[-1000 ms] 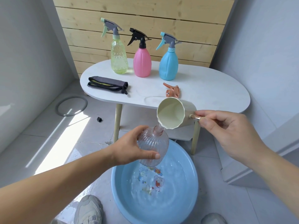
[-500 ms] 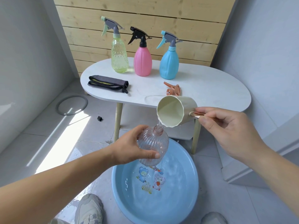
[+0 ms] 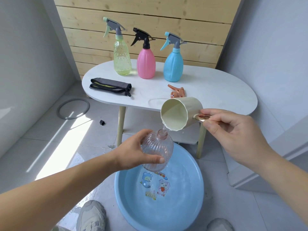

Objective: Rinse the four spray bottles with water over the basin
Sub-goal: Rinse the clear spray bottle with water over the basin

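My left hand [image 3: 133, 150] grips a clear ribbed bottle [image 3: 158, 149] without its spray head, upright above the blue basin [image 3: 126, 197]. My right hand [image 3: 233, 132] holds the rose-gold handle of a cream cup [image 3: 180, 113], tipped sideways. A thin stream of water runs from the cup's lip into the bottle's neck. Green [image 3: 121, 59], pink [image 3: 146, 64] and blue [image 3: 173, 66] spray bottles stand in a row at the back of the white table [image 3: 216, 90]. An orange spray head [image 3: 177, 91] lies on the table behind the cup.
A folded grey cloth [image 3: 110, 86] lies on the table's left side. A grey ring [image 3: 73, 108] and a small black cap [image 3: 102, 122] lie on the floor at the left. My shoes [image 3: 90, 215] flank the basin. Wet patches mark the tiles.
The water in the basin has calmed, and its cartoon print shows clearly. Both hands hold nearly the same pose, with the cup still pouring.
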The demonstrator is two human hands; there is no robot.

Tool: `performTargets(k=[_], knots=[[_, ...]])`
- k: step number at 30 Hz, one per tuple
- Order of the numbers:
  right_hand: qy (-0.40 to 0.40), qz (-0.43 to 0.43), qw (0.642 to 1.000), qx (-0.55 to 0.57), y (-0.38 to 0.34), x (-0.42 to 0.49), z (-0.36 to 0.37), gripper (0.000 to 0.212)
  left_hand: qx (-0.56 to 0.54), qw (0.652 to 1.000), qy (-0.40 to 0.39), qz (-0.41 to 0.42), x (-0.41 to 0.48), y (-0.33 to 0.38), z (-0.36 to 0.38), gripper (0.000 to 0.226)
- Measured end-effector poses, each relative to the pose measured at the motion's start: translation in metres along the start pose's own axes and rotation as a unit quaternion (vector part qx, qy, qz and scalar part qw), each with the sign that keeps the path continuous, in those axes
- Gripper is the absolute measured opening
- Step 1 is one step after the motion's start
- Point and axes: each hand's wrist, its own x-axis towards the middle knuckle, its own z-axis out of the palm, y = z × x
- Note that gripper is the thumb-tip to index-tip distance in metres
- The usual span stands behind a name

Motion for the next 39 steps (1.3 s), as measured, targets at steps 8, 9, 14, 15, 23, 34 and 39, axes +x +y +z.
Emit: performTargets(k=[8,9,14,15,23,34,39], knots=[[0.006,-0.017,1.0,-0.01,0.0008,-0.0008,0.0016,0.018,0.004,1.0,0.0,-0.002,-0.001,0.0028,0.0009,0.094],[0.007,-0.019,1.0,-0.009,0.0005,-0.001,0.0017,0.019,0.004,1.0,0.0,-0.002,-0.0008,0.0029,0.0008,0.095],[0.002,-0.029,0.999,-0.019,0.0004,-0.0009,0.0016,0.006,-0.004,1.0,0.0,-0.007,-0.0013,0.0039,0.0002,0.086],[0.001,-0.031,0.999,-0.022,0.0007,-0.0009,0.0014,0.006,-0.006,1.0,-0.001,-0.007,-0.0013,0.0044,0.0002,0.084],[0.004,-0.065,0.996,-0.053,0.0006,-0.0016,0.0012,0.011,-0.003,1.0,0.006,-0.002,-0.0018,0.0033,0.0011,0.08],[0.01,-0.111,0.988,-0.11,-0.0011,-0.0012,0.0032,0.015,0.0,1.0,0.007,-0.001,0.0,0.0011,0.0015,0.093],[0.011,-0.137,0.983,-0.125,-0.0005,-0.0017,0.0035,0.014,-0.001,1.0,0.003,-0.003,-0.0002,0.0024,0.0019,0.091]])
